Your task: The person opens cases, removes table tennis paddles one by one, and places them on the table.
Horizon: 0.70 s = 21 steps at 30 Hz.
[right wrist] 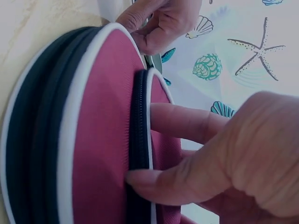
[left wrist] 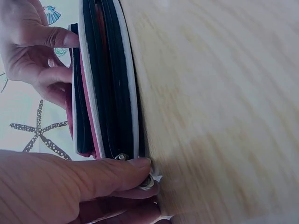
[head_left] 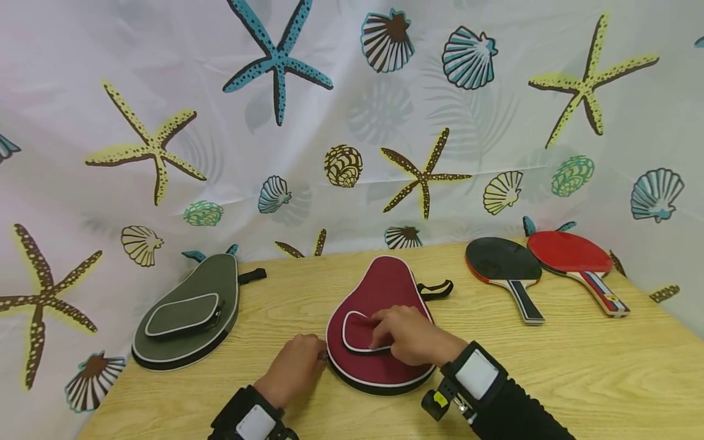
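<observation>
A dark red paddle case (head_left: 385, 284) with white piping lies in the middle of the table, its small zipped pocket (head_left: 360, 333) facing up. At the case's left side, my left hand (head_left: 297, 365) pinches the metal zipper pull (left wrist: 147, 182) between thumb and fingers. In the left wrist view, a narrow gap runs between the black zipper bands (left wrist: 112, 93) above that pull. My right hand (head_left: 409, 336) grips the pocket, with the thumb at its black zipper edge (right wrist: 140, 126) and the fingers over its front. Part of the pocket is hidden under this hand.
A grey-green paddle case (head_left: 192, 281) lies on the left. On the right are a black paddle (head_left: 503, 260) and a red paddle (head_left: 572, 250). A wrist strap (head_left: 434, 289) sticks out from the red case. A patterned curtain (head_left: 330, 122) hangs behind the table (head_left: 605, 379).
</observation>
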### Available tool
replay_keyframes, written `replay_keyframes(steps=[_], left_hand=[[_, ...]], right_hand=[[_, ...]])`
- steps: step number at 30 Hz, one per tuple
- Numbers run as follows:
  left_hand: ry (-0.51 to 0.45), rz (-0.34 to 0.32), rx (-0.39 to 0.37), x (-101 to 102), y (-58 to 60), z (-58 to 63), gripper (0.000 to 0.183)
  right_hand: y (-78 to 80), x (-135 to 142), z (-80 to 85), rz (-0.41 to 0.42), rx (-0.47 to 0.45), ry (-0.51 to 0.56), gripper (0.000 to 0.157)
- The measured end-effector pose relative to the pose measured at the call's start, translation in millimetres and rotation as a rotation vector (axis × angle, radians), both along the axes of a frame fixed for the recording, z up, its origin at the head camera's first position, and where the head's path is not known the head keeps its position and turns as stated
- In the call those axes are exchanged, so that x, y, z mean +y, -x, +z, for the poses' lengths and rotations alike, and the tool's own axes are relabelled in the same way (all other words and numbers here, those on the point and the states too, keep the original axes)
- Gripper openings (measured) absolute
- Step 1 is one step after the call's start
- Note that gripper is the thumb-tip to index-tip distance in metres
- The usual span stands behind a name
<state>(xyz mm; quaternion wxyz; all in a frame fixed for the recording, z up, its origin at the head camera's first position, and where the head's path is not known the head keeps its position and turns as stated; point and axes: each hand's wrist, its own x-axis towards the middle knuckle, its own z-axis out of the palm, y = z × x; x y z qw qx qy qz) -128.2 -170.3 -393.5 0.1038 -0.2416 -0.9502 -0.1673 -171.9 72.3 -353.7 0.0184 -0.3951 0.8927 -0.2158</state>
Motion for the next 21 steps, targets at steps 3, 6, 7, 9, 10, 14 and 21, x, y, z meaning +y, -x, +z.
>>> replay_keyframes(steps=[3, 6, 7, 9, 10, 14, 21], left_hand=[[0.005, -0.010, -0.002, 0, 0.4, -0.7, 0.027], [0.007, -0.014, -0.002, 0, -0.2, -0.1, 0.031], [0.006, -0.015, -0.005, 0, -0.1, 0.0, 0.032], [0.009, -0.017, -0.016, 0, 0.2, 0.5, 0.033], [0.011, -0.018, -0.023, 0, 0.4, 0.6, 0.033], [0.011, -0.029, -0.042, 1, 2.1, 0.2, 0.031], [0.022, -0.024, -0.054, -1, 1.1, 2.2, 0.023]], right_hand=[[2.7, 2, -0.7, 0.013, 0.025, -0.003, 0.041], [5.2, 4, -1.9, 0.032, 0.048, 0.007, 0.041], [5.7, 4, -2.0, 0.038, 0.055, 0.013, 0.041], [5.9, 3, -2.9, 0.046, 0.069, 0.023, 0.041], [5.2, 3, -3.1, 0.046, 0.077, 0.028, 0.041], [-4.4, -2, -0.8, -0.015, 0.050, 0.011, 0.037], [-23.7, -30, 6.4, -0.238, -0.112, 0.026, 0.042]])
